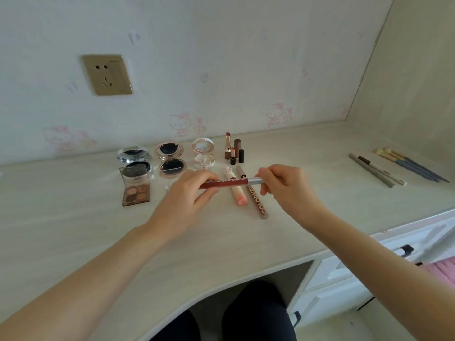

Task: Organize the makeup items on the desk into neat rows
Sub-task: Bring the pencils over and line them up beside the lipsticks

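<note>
Both hands, left (pixel 194 190) and right (pixel 283 183), pinched a slim red lip-gloss tube with silver cap (pixel 229 183) held crosswise above the pale wooden desk (pixel 73 230). If it slipped, it might strike the pink tube (pixel 237 193) and brown lettered tube (pixel 256 200) beneath, at twelve o'clock, skewing that row.

Soft even daylight, wide-angle edge warping

Held lip gloss tube (pixel 227 183) red, silver cap; wallpaper (pixel 221 70) white with pink cartoon cats; wall socket (pixel 107 75) gold; desk (pixel 221 242) pale woodgrain.
</note>
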`<action>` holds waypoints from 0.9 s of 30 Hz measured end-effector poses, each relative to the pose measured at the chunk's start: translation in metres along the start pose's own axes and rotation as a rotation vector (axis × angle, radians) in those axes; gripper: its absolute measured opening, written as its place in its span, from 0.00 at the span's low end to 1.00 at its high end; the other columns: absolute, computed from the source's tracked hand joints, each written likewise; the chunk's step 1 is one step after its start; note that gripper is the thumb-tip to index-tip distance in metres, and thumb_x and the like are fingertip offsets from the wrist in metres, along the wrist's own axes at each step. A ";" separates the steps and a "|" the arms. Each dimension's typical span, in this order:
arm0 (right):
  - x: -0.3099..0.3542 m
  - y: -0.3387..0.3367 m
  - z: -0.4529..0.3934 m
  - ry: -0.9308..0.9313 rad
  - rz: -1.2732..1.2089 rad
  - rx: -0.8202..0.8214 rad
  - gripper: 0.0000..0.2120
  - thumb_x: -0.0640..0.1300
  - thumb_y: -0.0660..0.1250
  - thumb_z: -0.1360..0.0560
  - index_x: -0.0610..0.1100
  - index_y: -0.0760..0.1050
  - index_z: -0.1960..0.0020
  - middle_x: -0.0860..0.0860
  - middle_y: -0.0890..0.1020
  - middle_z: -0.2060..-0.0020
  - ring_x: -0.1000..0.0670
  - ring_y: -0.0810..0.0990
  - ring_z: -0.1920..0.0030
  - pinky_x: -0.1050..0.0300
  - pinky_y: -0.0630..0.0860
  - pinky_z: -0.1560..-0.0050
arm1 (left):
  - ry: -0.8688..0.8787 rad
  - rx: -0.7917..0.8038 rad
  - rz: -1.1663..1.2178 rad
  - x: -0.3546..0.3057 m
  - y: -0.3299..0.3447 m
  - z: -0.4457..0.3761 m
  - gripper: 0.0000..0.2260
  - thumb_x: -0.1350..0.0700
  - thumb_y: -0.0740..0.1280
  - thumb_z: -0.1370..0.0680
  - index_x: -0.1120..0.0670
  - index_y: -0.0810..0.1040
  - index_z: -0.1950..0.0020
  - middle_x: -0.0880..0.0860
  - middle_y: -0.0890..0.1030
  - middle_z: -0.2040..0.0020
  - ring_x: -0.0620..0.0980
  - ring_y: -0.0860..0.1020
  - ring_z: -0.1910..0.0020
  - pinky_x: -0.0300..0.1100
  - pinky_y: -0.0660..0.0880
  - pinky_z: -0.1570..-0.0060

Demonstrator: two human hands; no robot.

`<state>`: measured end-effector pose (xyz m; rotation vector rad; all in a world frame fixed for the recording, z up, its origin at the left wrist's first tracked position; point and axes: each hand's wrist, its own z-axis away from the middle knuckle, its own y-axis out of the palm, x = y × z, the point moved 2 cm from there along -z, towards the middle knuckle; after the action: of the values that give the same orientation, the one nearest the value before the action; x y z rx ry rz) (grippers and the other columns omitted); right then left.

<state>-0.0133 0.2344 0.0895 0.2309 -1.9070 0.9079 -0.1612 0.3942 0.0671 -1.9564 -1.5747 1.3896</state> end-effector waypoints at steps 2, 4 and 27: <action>0.006 0.016 0.003 -0.003 -0.028 0.045 0.19 0.48 0.61 0.20 0.38 0.77 0.65 0.53 0.78 0.75 0.54 0.67 0.74 0.62 0.66 0.71 | -0.035 -0.004 -0.023 0.010 -0.011 0.015 0.08 0.51 0.65 0.22 0.49 0.77 0.44 0.45 0.78 0.50 0.41 0.75 0.48 0.37 0.70 0.48; 0.011 0.032 0.005 0.002 -0.062 0.084 0.19 0.48 0.61 0.20 0.40 0.77 0.66 0.57 0.76 0.77 0.57 0.67 0.76 0.66 0.64 0.73 | -0.067 -0.011 -0.039 0.017 -0.020 0.030 0.07 0.51 0.66 0.22 0.48 0.77 0.45 0.44 0.78 0.51 0.41 0.75 0.49 0.37 0.70 0.48; 0.010 0.106 0.019 -0.085 -0.370 0.223 0.03 0.39 0.66 0.23 0.41 0.78 0.54 0.53 0.81 0.67 0.57 0.76 0.68 0.63 0.73 0.64 | -0.078 -0.128 -0.146 0.030 -0.027 0.067 0.13 0.43 0.62 0.24 0.49 0.80 0.48 0.42 0.81 0.54 0.40 0.78 0.58 0.40 0.75 0.59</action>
<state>-0.0859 0.2982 0.0413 0.7401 -1.7583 0.8654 -0.2322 0.4070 0.0376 -1.8333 -1.8441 1.3526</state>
